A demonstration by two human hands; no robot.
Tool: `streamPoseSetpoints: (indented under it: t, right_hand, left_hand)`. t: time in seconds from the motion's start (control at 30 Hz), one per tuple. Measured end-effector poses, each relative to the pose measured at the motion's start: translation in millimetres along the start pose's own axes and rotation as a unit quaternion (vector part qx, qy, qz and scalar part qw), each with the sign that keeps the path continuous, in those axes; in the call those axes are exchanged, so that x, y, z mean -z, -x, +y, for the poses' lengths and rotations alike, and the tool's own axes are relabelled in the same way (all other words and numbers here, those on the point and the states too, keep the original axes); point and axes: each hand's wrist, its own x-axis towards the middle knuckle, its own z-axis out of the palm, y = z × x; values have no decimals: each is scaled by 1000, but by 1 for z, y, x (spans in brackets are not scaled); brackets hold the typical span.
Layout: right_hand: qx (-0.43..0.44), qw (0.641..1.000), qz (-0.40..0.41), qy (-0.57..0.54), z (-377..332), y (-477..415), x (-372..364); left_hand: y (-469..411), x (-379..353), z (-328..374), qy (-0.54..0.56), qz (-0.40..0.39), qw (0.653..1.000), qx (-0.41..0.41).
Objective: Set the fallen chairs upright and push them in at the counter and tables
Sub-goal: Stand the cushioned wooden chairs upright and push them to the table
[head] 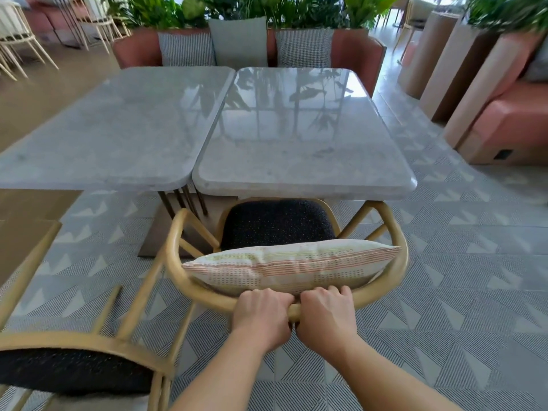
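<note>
Chairs: two in view, both on the near side of the desks. Grey patterned tile floor (444, 292) runs under everything. Left desk (103, 129) and right desk (296, 149) have grey marble tops, butted edge to edge, glossy, with plant reflections on the right one. Far side: pink sofa (136, 48) with three pillows, greenery behind it.

Upright chair (175, 247) has a tan wooden frame and stands on its legs, centred at the near edge of the right desk. The front of its dark seat pad (275, 223) is just under the desk edge.

Fallen chair (89, 341) is near left, tipped over on the floor, frame pointing toward the upright chair's left side. Cannot tell if the two touch.

Striped cushion (290, 262) lies across the upright chair, against the curved back rail.

Left grip (261, 315) and right grip (326, 312) are side by side, both clenched round the back rail at its near middle, fingers curled over toward the cushion.
</note>
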Motion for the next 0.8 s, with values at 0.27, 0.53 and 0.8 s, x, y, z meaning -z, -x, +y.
streamPoseSetpoints:
  t: [0.27, 0.53, 0.8]
  right_hand:
    - [-23, 1000, -9, 2, -5, 2, 0]
    - [-40, 999, -26, 6, -14, 17, 0]
    - [-52, 998, -38, 7, -18, 19, 0]
  left_hand:
    - [2, -2, -2, -1, 2, 1000, -7]
    - [15, 1, -2, -10, -22, 1000, -18]
    - [19, 2, -3, -13, -24, 999, -20]
